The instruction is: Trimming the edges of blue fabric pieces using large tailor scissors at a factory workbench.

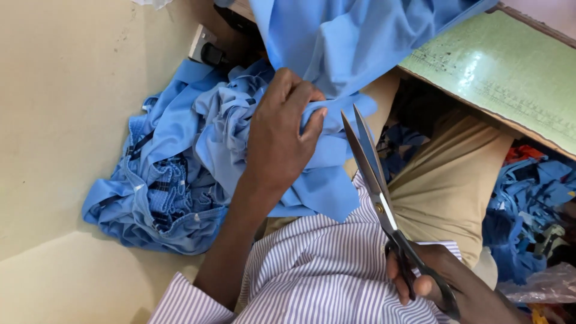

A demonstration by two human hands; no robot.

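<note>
Soft blue cloth [327, 180] is bunching in creases under the left hand [279, 135], fingers pinching it; right hand [447, 285] is gripping steel scissors [375, 186], blades slightly parted.

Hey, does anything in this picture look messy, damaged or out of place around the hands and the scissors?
Mostly mess. Blue fabric lies crumpled in a heap against the wall, where the left hand grips a fold. More blue scraps are strewn under the green-topped table. The right hand holds the scissors, blades slightly parted, pointing up. Nothing looks damaged.
</note>
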